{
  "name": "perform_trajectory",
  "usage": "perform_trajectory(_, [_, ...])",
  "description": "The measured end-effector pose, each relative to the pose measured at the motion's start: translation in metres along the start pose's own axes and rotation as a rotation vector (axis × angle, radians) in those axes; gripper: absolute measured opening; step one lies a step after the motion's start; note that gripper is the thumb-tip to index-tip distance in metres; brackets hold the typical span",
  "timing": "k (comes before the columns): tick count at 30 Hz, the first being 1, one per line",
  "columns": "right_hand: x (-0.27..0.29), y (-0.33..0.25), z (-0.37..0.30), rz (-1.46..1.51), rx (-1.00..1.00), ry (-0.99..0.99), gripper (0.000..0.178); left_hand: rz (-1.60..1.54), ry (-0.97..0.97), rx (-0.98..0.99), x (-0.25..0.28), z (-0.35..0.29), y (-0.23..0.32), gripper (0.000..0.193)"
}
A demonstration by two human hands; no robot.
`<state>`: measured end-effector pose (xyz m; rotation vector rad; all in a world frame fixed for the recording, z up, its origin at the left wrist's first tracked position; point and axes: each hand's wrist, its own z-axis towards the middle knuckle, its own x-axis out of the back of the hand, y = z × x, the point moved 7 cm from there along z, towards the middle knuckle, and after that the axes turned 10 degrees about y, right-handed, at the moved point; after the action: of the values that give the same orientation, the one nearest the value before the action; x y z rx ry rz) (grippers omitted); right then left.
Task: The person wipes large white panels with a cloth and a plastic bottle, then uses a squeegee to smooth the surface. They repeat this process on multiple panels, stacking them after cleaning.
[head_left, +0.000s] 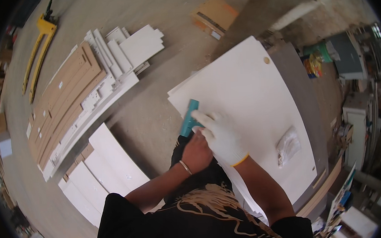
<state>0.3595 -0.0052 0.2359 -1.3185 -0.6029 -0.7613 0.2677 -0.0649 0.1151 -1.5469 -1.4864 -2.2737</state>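
A white knitted glove with a yellow cuff covers my right hand (221, 136). Its fingers are closed over a teal bar-shaped tool (190, 114), whose exact kind I cannot make out. My left hand (197, 153), bare with a bangle at the wrist, is curled just below the tool and against the glove's fingertips. Whatever its fingers grip is hidden. Both hands are at the left edge of a stack of large white panels (260, 95). On the top panel, to the right of the glove, lies a crumpled white cloth or glove bundle (288, 147).
Brown and white boards (63, 97) are piled on the floor at the left, with more white panels (113, 156) nearer me. A yellow pallet jack (43, 36) stands far left. Beyond the stack lies a flat cardboard piece (216, 15). Cluttered shelves and machinery line the right.
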Motion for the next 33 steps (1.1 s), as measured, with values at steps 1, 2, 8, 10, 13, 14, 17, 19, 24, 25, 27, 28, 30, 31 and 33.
perform_trajectory(1, [0.021,0.003,-0.013,0.02,-0.017,0.089,0.051,0.066,0.04,-0.006,0.009,0.003,-0.007,0.053])
perform_trajectory(2, [0.041,0.008,-0.029,0.027,-0.058,0.169,0.05,0.13,0.175,-0.042,0.024,0.01,-0.014,0.053])
perform_trajectory(8, [0.123,0.041,-0.151,-0.056,-0.312,0.395,0.056,0.573,0.412,-0.016,0.053,0.045,-0.097,0.064])
perform_trajectory(10, [0.138,0.057,-0.207,-0.085,-0.409,0.473,0.063,0.588,0.492,-0.028,0.06,0.053,-0.128,0.061])
perform_trajectory(13, [0.157,0.095,-0.318,-0.076,-0.673,0.631,0.074,0.553,0.529,-0.081,0.063,0.067,-0.162,0.052])
perform_trajectory(14, [0.166,0.111,-0.364,-0.055,-0.777,0.723,0.077,0.581,0.501,-0.027,0.063,0.074,-0.172,0.05])
perform_trajectory(17, [0.191,0.162,-0.519,0.127,-1.154,1.06,0.075,0.828,0.4,0.094,0.063,0.094,-0.185,0.051])
perform_trajectory(19, [0.217,0.188,-0.623,-0.074,-1.332,1.253,0.071,1.11,0.137,0.196,0.053,0.11,-0.189,0.051])
perform_trajectory(24, [0.232,0.283,-0.798,-0.012,-1.625,1.36,0.066,1.033,-0.047,0.237,0.002,0.11,-0.14,0.038])
perform_trajectory(25, [0.233,0.302,-0.813,-0.053,-1.598,1.336,0.064,1.045,-0.045,0.089,-0.02,0.103,-0.115,0.03])
perform_trajectory(27, [0.228,0.339,-0.836,-0.106,-1.652,1.261,0.06,0.796,0.141,0.011,-0.054,0.072,-0.065,0.031])
perform_trajectory(28, [0.224,0.355,-0.843,-0.133,-1.689,1.226,0.058,0.819,0.22,-0.137,-0.078,0.053,-0.031,0.046])
perform_trajectory(30, [0.211,0.383,-0.855,-0.126,-1.833,1.127,0.055,0.678,0.159,-0.266,-0.114,0.021,0.024,0.059])
perform_trajectory(31, [0.204,0.393,-0.86,-0.093,-1.908,1.112,0.054,0.638,0.167,-0.323,-0.13,0.002,0.053,0.059])
perform_trajectory(33, [0.191,0.412,-0.866,-0.043,-2.02,0.994,0.059,0.555,0.107,-0.432,-0.154,-0.03,0.109,0.059])
